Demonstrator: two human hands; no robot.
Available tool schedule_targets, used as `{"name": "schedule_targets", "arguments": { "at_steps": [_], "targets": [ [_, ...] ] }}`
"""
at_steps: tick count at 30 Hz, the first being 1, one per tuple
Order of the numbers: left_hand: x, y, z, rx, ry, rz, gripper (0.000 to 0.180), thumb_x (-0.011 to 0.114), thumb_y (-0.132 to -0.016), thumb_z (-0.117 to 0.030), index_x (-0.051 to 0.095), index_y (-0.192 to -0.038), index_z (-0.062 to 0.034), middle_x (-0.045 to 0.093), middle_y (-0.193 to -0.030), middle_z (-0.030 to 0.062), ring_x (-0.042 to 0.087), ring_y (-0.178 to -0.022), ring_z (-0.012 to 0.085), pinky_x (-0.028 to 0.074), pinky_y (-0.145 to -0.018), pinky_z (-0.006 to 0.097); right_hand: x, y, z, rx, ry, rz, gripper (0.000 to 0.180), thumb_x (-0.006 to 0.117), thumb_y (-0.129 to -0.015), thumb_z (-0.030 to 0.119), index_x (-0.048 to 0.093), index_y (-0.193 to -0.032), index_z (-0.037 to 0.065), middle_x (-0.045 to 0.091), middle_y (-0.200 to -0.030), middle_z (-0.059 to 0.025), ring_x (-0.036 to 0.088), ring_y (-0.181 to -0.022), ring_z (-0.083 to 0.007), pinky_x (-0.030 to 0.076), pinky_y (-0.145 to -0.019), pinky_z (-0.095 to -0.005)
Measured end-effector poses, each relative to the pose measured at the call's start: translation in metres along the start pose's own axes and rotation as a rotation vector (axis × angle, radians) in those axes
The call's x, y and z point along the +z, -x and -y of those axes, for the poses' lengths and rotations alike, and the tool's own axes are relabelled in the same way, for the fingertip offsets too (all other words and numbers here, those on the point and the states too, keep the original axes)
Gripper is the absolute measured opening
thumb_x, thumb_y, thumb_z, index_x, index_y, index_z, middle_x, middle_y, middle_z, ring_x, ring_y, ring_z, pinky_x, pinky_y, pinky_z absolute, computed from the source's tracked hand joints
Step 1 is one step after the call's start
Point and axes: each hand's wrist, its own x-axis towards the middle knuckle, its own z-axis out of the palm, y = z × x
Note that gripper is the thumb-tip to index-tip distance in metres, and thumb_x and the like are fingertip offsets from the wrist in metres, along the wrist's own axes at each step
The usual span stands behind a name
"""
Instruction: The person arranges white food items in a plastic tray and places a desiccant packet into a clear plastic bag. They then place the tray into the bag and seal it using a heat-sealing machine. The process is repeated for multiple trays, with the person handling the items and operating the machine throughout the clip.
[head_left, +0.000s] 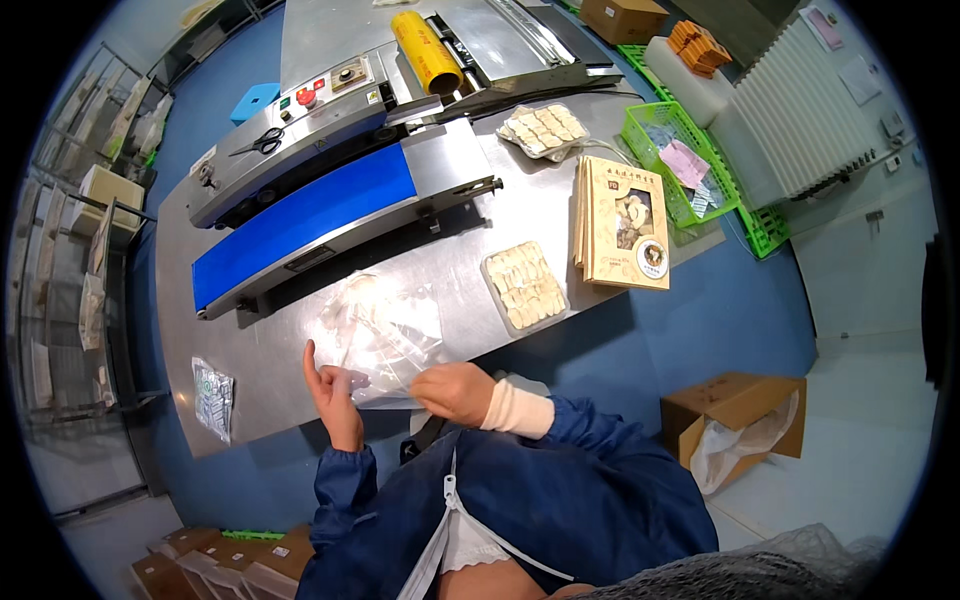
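Observation:
A clear plastic bag (395, 325) lies on the steel table at the near edge, in front of me. My left hand (336, 398) is at its left near corner, index finger stretched out and thumb apart, touching or very close to the film. At the bag's right near edge my right hand (457, 393) is closed, fingers bent around the film; a pale cuff covers that wrist. Right of the bag sits a clear tray of pale sliced pieces (524, 287). Beyond it is a stack of printed beige packages (622, 222) with a window in front.
A sealing machine with a blue conveyor belt (310, 225) spans the table behind the bag. Black scissors (262, 143) rest on it. More filled trays (543, 130), a yellow film roll (426, 52), a silver packet (213, 400), a green basket (690, 160) and an open carton (735, 415) surround the workplace.

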Motion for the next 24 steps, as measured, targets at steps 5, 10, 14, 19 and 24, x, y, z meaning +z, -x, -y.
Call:
{"name": "schedule_targets", "arguments": {
  "at_steps": [5,10,14,19,24],
  "targets": [
    [0.002,0.009,-0.023,0.082,0.008,-0.184,0.033,0.042,-0.086,-0.003,0.041,-0.119,-0.0040,0.051,-0.078,0.0054,0.055,-0.071,0.0152,0.047,-0.069,0.028,-0.018,0.079,-0.069,0.698,-0.332,-0.228,0.019,0.052,-0.085,0.016,0.059,-0.095,0.001,0.062,-0.087,-0.0105,0.061,-0.074,-0.0193,0.048,-0.065,-0.0273],
    [-0.022,0.000,-0.001,0.010,0.250,-0.356,0.018,0.044,-0.088,-0.008,0.042,-0.105,-0.0049,0.052,-0.091,0.0079,0.058,-0.088,0.0241,0.048,-0.081,0.033,-0.020,0.180,-0.162,1.347,-0.760,-0.602,0.022,0.048,-0.088,0.019,0.053,-0.098,0.000,0.061,-0.082,-0.0134,0.060,-0.061,-0.0193,0.052,-0.051,-0.0300],
    [-0.043,-0.001,0.035,-0.030,0.217,-0.417,0.018,0.045,-0.087,-0.009,0.040,-0.105,-0.0057,0.048,-0.100,0.0092,0.056,-0.094,0.0283,0.047,-0.084,0.035,-0.016,0.169,-0.177,1.363,-0.925,-0.704,0.022,0.044,-0.089,0.018,0.047,-0.100,-0.001,0.061,-0.082,-0.0172,0.062,-0.062,-0.0258,0.054,-0.051,-0.0353],
    [-0.045,0.005,0.048,-0.070,0.259,-0.433,0.023,0.044,-0.088,-0.010,0.037,-0.110,-0.0062,0.043,-0.107,0.0110,0.055,-0.094,0.0311,0.048,-0.084,0.038,-0.013,0.160,-0.186,1.368,-0.939,-0.779,0.020,0.045,-0.089,0.017,0.045,-0.097,-0.001,0.060,-0.082,-0.0182,0.062,-0.061,-0.0269,0.054,-0.049,-0.0372],
    [-0.053,0.009,0.054,-0.123,0.273,-0.425,0.024,0.045,-0.089,-0.009,0.037,-0.110,-0.0057,0.045,-0.105,0.0112,0.055,-0.094,0.0305,0.048,-0.083,0.037,-0.016,0.164,-0.192,1.345,-0.909,-0.838,0.016,0.049,-0.087,0.014,0.047,-0.093,0.000,0.059,-0.078,-0.0149,0.062,-0.060,-0.0252,0.054,-0.048,-0.0370]
  ]
}}
